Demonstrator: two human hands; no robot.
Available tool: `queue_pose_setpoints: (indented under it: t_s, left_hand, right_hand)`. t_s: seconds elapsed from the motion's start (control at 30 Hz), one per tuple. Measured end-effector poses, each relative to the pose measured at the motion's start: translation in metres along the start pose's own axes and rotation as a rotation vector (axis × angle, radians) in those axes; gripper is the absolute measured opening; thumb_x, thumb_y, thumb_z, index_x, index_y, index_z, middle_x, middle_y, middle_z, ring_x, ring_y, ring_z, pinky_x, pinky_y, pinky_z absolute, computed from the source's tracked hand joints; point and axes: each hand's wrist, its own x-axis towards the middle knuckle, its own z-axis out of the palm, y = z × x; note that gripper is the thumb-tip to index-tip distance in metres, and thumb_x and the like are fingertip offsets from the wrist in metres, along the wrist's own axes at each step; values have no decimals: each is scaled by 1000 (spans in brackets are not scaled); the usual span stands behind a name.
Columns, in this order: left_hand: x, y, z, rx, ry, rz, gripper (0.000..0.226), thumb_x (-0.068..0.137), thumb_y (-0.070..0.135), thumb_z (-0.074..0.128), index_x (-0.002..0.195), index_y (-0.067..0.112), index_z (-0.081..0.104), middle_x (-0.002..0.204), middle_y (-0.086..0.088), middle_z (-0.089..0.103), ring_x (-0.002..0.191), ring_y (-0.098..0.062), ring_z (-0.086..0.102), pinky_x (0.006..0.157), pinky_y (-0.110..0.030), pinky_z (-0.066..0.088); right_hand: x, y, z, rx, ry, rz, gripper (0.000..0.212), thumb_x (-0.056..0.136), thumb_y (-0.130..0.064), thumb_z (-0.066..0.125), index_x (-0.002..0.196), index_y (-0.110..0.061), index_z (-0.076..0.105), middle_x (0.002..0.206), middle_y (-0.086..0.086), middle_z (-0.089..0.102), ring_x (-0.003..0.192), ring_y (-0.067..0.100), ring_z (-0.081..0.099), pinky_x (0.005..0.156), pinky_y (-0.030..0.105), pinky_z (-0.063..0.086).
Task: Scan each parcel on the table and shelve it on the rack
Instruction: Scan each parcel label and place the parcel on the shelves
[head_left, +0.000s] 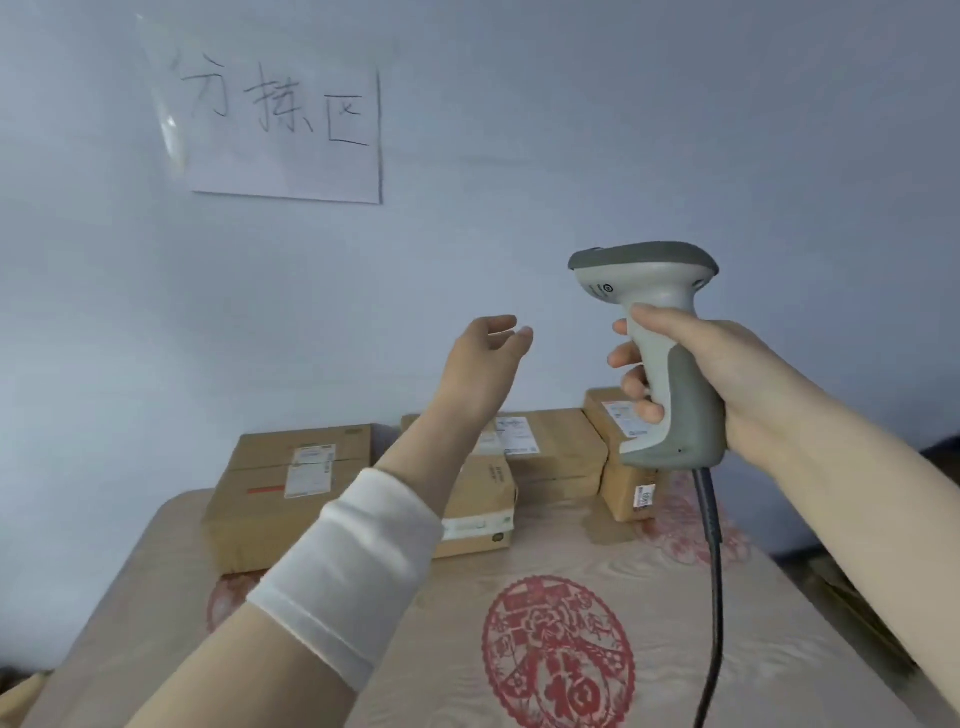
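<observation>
Nearest, a table (675, 597) covered with a pale cloth bearing red paper-cut motifs is seen, and across it two bare forearms are extended, the left one wrapped in a white band (348, 571). On the right, a grey handheld scanner (660, 332) is gripped by the right hand (727, 374), the fingers wrapped round its handle, its head raised and its dark cable (714, 571) left hanging down over the table. The left hand (488, 358) is held up empty, its fingers loosely spread and slightly curled, nothing being touched. Beyond and below both hands, along the far edge of the table, the parcels are grouped: a large box (275, 499) at the left, a smaller box (483, 514) in front of a flat middle box (556, 447), and a narrow box (623, 488) at the right, each with a label facing up or forward. The smaller box lies just under the left forearm, so the left hand is judged the nearer for a pick, while the scanner would have to be tipped downward toward a label. How many parcels are stacked at the centre cannot be told with certainty, since the arm covers part of them. Farthest, a handwritten paper sign (285, 130) is fixed to the pale wall. No rack is in view.
</observation>
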Motion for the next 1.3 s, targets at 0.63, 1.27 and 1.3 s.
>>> queue_pose_setpoints:
  t_s: [0.63, 1.27, 1.3]
  left_hand:
    - [195, -150, 256, -23, -196, -369, 66, 90, 39, 58, 143, 13, 28, 142, -9, 43, 122, -23, 45, 89, -28, 35]
    - [267, -297, 410, 664, 83, -603, 127, 58, 65, 75, 148, 26, -6, 148, -13, 20, 138, -30, 21, 106, -47, 32]
    - [268, -298, 411, 695, 70, -623, 132, 57, 68, 74, 148, 25, -11, 149, -14, 19, 138, -31, 21, 105, -48, 33]
  right_hand:
    - [189, 118, -282, -135, 368, 284, 20, 90, -29, 60, 100, -12, 60, 70, 1, 74, 47, 13, 54, 37, 24, 42]
    - [344, 323, -372, -37, 270, 572, 25, 87, -39, 63, 100, -18, 61, 73, 10, 63, 51, 21, 55, 50, 28, 45]
    - [344, 324, -373, -32, 265, 578, 26, 87, -39, 63, 101, -17, 61, 73, 10, 63, 51, 21, 55, 49, 27, 46]
